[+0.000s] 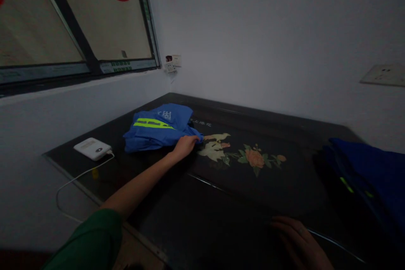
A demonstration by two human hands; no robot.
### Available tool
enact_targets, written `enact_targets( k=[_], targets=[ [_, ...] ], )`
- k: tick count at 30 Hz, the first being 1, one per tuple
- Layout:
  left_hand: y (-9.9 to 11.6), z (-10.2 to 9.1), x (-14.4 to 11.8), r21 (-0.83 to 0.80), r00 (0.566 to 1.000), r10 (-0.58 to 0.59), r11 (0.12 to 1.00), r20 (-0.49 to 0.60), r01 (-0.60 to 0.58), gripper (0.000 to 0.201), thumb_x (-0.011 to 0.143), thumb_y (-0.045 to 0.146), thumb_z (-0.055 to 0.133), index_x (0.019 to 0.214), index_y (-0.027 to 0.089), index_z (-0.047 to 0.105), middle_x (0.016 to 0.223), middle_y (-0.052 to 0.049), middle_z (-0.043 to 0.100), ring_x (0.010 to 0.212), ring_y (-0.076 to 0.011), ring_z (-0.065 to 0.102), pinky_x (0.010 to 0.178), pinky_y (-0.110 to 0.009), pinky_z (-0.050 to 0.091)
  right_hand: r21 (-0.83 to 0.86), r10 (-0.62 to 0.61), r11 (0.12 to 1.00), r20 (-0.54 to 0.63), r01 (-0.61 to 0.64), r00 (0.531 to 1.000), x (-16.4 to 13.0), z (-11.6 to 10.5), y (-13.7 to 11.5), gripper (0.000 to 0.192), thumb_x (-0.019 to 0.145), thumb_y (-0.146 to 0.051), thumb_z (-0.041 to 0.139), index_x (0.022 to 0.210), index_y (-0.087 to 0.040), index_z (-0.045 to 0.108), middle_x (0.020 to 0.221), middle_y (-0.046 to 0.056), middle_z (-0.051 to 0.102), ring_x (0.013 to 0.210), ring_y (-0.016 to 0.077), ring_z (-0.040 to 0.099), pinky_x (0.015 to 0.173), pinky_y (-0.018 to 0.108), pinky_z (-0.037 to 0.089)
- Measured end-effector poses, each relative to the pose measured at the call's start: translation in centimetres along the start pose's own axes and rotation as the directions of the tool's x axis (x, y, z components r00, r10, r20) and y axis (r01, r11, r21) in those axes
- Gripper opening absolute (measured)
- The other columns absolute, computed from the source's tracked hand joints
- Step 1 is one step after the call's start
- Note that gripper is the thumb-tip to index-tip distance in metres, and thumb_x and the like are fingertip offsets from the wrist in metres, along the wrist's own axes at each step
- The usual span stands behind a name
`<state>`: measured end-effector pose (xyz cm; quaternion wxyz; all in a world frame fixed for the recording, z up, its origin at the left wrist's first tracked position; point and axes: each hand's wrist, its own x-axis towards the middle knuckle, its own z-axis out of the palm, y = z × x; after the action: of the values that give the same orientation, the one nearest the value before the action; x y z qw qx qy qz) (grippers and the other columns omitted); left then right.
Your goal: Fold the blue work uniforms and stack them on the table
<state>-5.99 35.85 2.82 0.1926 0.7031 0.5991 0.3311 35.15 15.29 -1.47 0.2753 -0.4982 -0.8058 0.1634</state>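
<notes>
A folded blue garment point(160, 127) with a neon yellow reflective stripe lies at the far left of a dark table point(221, 202) painted with flowers. My left hand point(185, 145) reaches out and pinches the near right edge of this garment. My right hand point(300, 242) lies flat on the tabletop near the front edge, fingers spread, holding nothing. A second pile of dark blue cloth point(370, 177) with yellow-green marks lies at the right end of the table.
A white power bank point(93, 148) with a white cable point(76, 179) sits at the table's left corner. White walls close the table in at the back and left. A window point(69, 21) is upper left; wall sockets point(172, 63) are in the corner.
</notes>
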Motion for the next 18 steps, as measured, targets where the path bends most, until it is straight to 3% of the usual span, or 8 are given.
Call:
enact_targets(
  k=[3, 7, 9, 11, 13, 14, 17, 18],
  targets=[
    [6.3, 4.7, -2.3, -0.137, 0.958, 0.234, 0.968, 0.169, -0.212, 0.027, 0.086, 0.011, 0.053, 0.097, 0.023, 0.074, 0.096, -0.007, 0.073, 0.094, -0.0244, 0.067, 0.096, -0.034, 0.044, 0.086, 0.107, 0.991, -0.050, -0.103, 0.993, 0.0, -0.4, -0.6, 0.026, 0.087, -0.035, 0.050, 0.103, -0.030, 0.071, 0.106, 0.007, 0.071, 0.096, 0.0225, 0.068, 0.083, 0.035, 0.058],
    [14.7, 8.6, -7.3, -0.343, 0.791, 0.459, 0.878, 0.404, -0.335, 0.030, 0.092, 0.014, 0.046, 0.112, 0.021, 0.068, 0.110, -0.005, 0.071, 0.104, -0.0185, 0.064, 0.097, -0.032, 0.045, 0.204, 0.263, 0.950, -0.117, -0.236, 0.958, 0.5, -1.1, -0.8, 0.027, 0.085, -0.038, 0.052, 0.101, -0.024, 0.069, 0.103, 0.008, 0.071, 0.096, 0.0233, 0.068, 0.085, 0.036, 0.057],
    [18.1, 8.7, -9.9, -0.448, 0.665, 0.556, 0.822, 0.499, -0.351, 0.034, 0.095, 0.018, 0.045, 0.125, 0.020, 0.059, 0.124, -0.006, 0.065, 0.114, -0.0173, 0.060, 0.101, -0.032, 0.043, 0.280, 0.327, 0.919, -0.154, -0.277, 0.932, 0.7, -1.7, -0.4, 0.030, 0.083, -0.039, 0.053, 0.104, -0.022, 0.067, 0.105, 0.009, 0.071, 0.097, 0.0241, 0.068, 0.086, 0.037, 0.057],
    [20.3, 7.1, -11.8, -0.537, 0.530, 0.629, 0.772, 0.568, -0.340, 0.046, 0.094, 0.025, 0.050, 0.140, 0.024, 0.045, 0.141, -0.006, 0.052, 0.127, -0.0184, 0.051, 0.107, -0.034, 0.039, 0.350, 0.371, 0.890, -0.179, -0.294, 0.911, 0.7, -2.5, 0.2, 0.035, 0.079, -0.040, 0.057, 0.107, -0.021, 0.065, 0.106, 0.010, 0.071, 0.098, 0.0257, 0.068, 0.084, 0.037, 0.057],
    [20.8, 4.3, -12.8, -0.552, 0.464, 0.647, 0.761, 0.605, -0.341, 0.057, 0.093, 0.031, 0.055, 0.146, 0.028, 0.034, 0.150, -0.005, 0.041, 0.134, -0.0201, 0.042, 0.111, -0.037, 0.035, 0.380, 0.408, 0.871, -0.210, -0.310, 0.889, 0.4, -3.7, 0.7, 0.038, 0.076, -0.041, 0.060, 0.109, -0.021, 0.064, 0.108, 0.011, 0.070, 0.098, 0.0269, 0.068, 0.081, 0.037, 0.058],
    [20.3, 2.6, -13.1, -0.520, 0.493, 0.627, 0.778, 0.604, -0.352, 0.056, 0.093, 0.032, 0.054, 0.146, 0.029, 0.034, 0.149, -0.005, 0.042, 0.134, -0.0207, 0.043, 0.111, -0.037, 0.035, 0.377, 0.428, 0.868, -0.240, -0.323, 0.871, 0.1, -4.4, 0.8, 0.039, 0.077, -0.041, 0.061, 0.111, -0.021, 0.063, 0.109, 0.011, 0.070, 0.097, 0.0267, 0.068, 0.079, 0.037, 0.058],
    [15.8, -3.1, -13.4, -0.281, 0.721, 0.471, 0.882, 0.509, -0.377, 0.037, 0.094, 0.035, 0.050, 0.130, 0.026, 0.053, 0.128, -0.006, 0.061, 0.119, -0.0206, 0.056, 0.103, -0.037, 0.042, 0.292, 0.452, 0.887, -0.392, -0.357, 0.801, -0.7, -6.8, 0.0, 0.034, 0.085, -0.041, 0.055, 0.114, -0.023, 0.061, 0.112, 0.010, 0.068, 0.093, 0.0241, 0.069, 0.076, 0.036, 0.058],
    [13.5, -4.9, -13.7, -0.170, 0.774, 0.407, 0.912, 0.485, -0.373, 0.031, 0.093, 0.036, 0.052, 0.121, 0.025, 0.058, 0.121, -0.005, 0.063, 0.114, -0.0210, 0.058, 0.101, -0.038, 0.044, 0.236, 0.416, 0.909, -0.444, -0.344, 0.794, -0.9, -7.4, -0.6, 0.031, 0.087, -0.040, 0.053, 0.112, -0.024, 0.062, 0.112, 0.009, 0.068, 0.093, 0.0233, 0.068, 0.077, 0.035, 0.057]
  ],
)
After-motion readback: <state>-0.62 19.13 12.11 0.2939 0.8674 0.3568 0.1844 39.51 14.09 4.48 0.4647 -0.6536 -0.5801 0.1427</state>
